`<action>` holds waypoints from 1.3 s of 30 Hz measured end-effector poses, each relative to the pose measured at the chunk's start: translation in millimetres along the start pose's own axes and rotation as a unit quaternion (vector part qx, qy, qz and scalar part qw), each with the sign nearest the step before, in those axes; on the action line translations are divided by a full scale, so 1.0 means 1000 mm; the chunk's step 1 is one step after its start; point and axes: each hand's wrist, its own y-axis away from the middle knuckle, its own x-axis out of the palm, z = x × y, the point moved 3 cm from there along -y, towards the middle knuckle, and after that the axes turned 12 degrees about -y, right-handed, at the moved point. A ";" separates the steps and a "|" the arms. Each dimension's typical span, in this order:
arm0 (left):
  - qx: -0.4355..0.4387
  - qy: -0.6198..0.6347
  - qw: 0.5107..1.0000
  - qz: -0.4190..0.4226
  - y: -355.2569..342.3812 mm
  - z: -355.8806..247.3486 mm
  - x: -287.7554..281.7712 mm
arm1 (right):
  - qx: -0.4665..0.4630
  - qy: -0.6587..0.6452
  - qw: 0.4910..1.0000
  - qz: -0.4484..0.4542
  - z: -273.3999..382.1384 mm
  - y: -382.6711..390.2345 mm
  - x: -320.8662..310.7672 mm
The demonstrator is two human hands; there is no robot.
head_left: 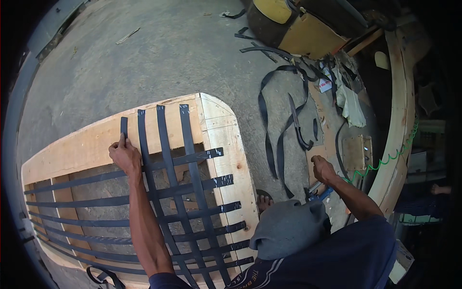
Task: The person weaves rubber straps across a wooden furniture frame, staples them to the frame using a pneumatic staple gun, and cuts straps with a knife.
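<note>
My left hand pinches a black webbing strap near its end, against the wide board of a wooden frame. Other black straps are woven crosswise over the frame's opening, with white staple marks at several ends. My right hand hovers off to the right, fingers loosely bent, with nothing visible in it. Just beyond its fingers lies a knife with a dark handle, apart from the hand. Below that hand is a blue tool, partly hidden.
A loose strap loops over the concrete floor. Strap scraps, cardboard and a white rag lie at right, near a small wooden box. A green coiled hose runs beside a long timber. An upholstered piece stands at the back.
</note>
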 end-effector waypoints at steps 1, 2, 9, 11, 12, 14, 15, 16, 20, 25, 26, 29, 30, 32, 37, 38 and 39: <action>0.009 -0.008 1.000 0.012 0.004 -0.010 0.000 | 0.024 -0.002 1.000 -0.001 -0.016 0.031 0.004; 0.005 -0.005 1.000 0.018 0.003 -0.008 0.005 | 0.061 0.034 0.993 0.090 -0.027 0.055 0.012; -0.023 -0.041 0.999 0.002 0.004 -0.014 -0.005 | -0.060 0.053 0.991 0.107 -0.073 0.143 0.068; -0.029 -0.025 0.999 0.017 -0.001 -0.012 -0.011 | -0.103 0.108 0.980 0.131 -0.115 0.163 0.104; -0.009 -0.032 0.999 -0.005 -0.002 -0.008 -0.011 | -0.097 0.080 0.979 0.158 -0.116 0.165 0.112; -0.025 0.007 1.000 0.007 0.001 -0.016 -0.014 | -0.057 0.038 0.975 0.210 -0.107 0.166 0.099; -0.023 0.015 1.000 0.003 0.001 -0.016 -0.013 | -0.041 0.024 0.974 0.223 -0.108 0.158 0.092; -0.025 0.016 1.000 0.003 0.003 -0.017 -0.013 | -0.008 -0.001 0.970 0.242 -0.105 0.156 0.084; -0.029 0.036 0.999 -0.013 0.009 -0.006 -0.015 | 0.029 -0.115 0.966 0.232 -0.090 0.088 0.044; -0.021 0.061 0.997 -0.042 0.009 -0.016 -0.009 | 0.115 -0.096 0.972 0.179 0.140 -0.083 -0.097; -0.011 0.053 0.998 -0.044 0.013 -0.012 -0.009 | 0.002 -0.186 0.972 0.146 0.221 -0.107 -0.118; -0.005 0.052 0.998 -0.043 0.015 -0.012 -0.014 | -0.107 -0.098 0.979 0.139 0.375 -0.185 -0.146; -0.010 0.069 0.996 -0.047 0.012 -0.015 -0.010 | -0.207 -0.117 0.965 0.107 0.413 -0.212 -0.146; -0.019 0.076 0.995 -0.053 0.012 -0.009 -0.009 | -0.270 -0.083 0.953 0.112 0.505 -0.231 -0.141; -0.021 0.087 0.995 -0.034 0.014 -0.015 -0.010 | -0.315 -0.109 0.937 0.107 0.602 -0.284 -0.083; -0.019 0.088 0.995 -0.046 0.014 -0.015 -0.009 | -0.340 -0.104 0.929 0.099 0.614 -0.291 -0.074; -0.022 0.087 0.995 -0.045 0.015 -0.015 -0.009 | -0.341 -0.102 0.929 0.102 0.620 -0.295 -0.067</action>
